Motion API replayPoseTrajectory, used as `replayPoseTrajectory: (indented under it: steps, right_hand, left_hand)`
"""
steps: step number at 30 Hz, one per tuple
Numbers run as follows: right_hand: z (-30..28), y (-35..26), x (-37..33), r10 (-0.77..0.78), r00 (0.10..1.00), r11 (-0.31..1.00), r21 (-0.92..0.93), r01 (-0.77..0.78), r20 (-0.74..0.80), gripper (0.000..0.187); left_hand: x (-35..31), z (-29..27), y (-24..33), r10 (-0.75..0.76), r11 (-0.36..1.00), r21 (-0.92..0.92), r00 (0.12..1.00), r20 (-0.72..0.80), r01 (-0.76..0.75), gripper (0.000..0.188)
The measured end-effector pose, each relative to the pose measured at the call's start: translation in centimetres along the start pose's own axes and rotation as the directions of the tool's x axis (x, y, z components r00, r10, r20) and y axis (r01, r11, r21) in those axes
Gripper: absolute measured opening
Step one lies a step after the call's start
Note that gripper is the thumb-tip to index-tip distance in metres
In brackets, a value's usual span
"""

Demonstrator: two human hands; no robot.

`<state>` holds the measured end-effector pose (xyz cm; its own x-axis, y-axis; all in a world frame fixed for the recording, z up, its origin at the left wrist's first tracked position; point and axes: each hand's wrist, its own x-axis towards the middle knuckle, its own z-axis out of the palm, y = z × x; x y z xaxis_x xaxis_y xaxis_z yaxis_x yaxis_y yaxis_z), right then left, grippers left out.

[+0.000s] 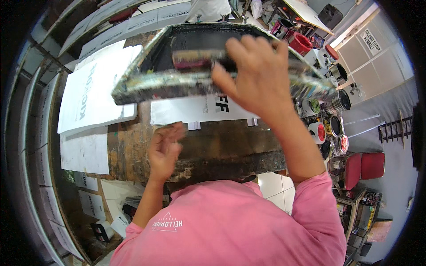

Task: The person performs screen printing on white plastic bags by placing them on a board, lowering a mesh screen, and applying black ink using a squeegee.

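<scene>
A dark, paint-crusted screen printing frame is tilted up over the table, its near edge raised and blurred by motion. My right hand is curled over that edge, closed around a squeegee with a wooden strip; the fingers hide part of the grip. Beneath the frame lies a white printed sheet with black lettering, its near edge by small pale tabs. Just short of the sheet's near left corner is my left hand, empty, slightly blurred, with loosely bent fingers apart.
On the left of the worn wooden table rests a stack of printed white sheets. Racks holding more sheets line the left side. Ink pots and cans crowd the right, near a red chair. Clamps stand behind the frame.
</scene>
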<state>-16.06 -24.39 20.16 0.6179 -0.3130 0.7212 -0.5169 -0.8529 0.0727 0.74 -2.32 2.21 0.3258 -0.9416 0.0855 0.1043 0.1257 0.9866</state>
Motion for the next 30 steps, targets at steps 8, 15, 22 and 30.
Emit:
replayPoseTrajectory:
  steps: [8, 15, 22, 30]
  right_hand:
    - [-2.2, 2.9, 10.0, 0.089, 0.975, 0.996, -0.048, -0.081, 0.206, 0.045]
    - [-2.3, 6.1, 13.2, 0.048, 0.985, 0.992, 0.108, -0.067, 0.167, 0.044]
    - [-2.0, 7.0, 14.0, 0.021, 0.989, 0.988, 0.146, -0.043, 0.147, 0.042]
    - [-1.5, 4.8, 12.9, 0.053, 0.995, 0.995, 0.086, -0.060, 0.083, 0.040]
  left_hand:
    - [4.6, 0.6, -4.2, -0.040, -0.055, 0.984, 0.984, -0.173, 0.171, 0.102]
    - [10.9, 1.4, 0.8, 0.292, 0.457, 0.888, 0.950, -0.111, -0.037, 0.068]
    - [12.1, -1.3, 2.3, 0.387, 0.767, 0.641, 0.770, -0.508, 0.037, 0.039]
    - [8.9, -18.6, 4.6, 0.372, 0.761, 0.630, 0.691, -0.620, 0.156, 0.045]
